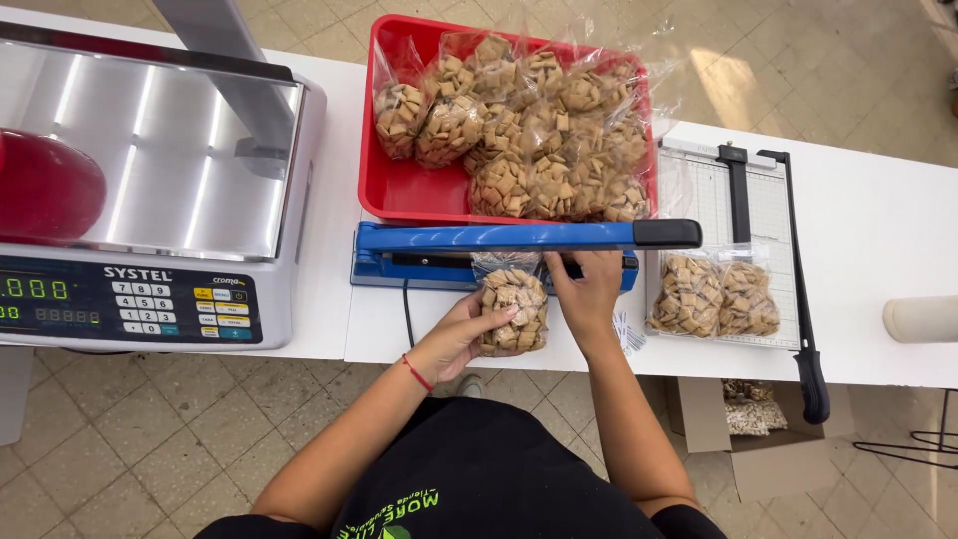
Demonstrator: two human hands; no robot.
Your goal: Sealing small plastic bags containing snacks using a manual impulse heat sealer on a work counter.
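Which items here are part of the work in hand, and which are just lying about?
In use: small snack bag, left hand, right hand, blue heat sealer, red tray of filled bags.
Lying about: weighing scale, paper cutter, cardboard box.

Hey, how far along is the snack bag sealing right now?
Looks done: two filled bags lie on the paper cutter to the right. In hand: the left hand holds one snack bag with its open top in the blue heat sealer, while the right hand rests by the sealer's base. Left: a heap of filled bags waits in the red bin; whether those are sealed can't be told.
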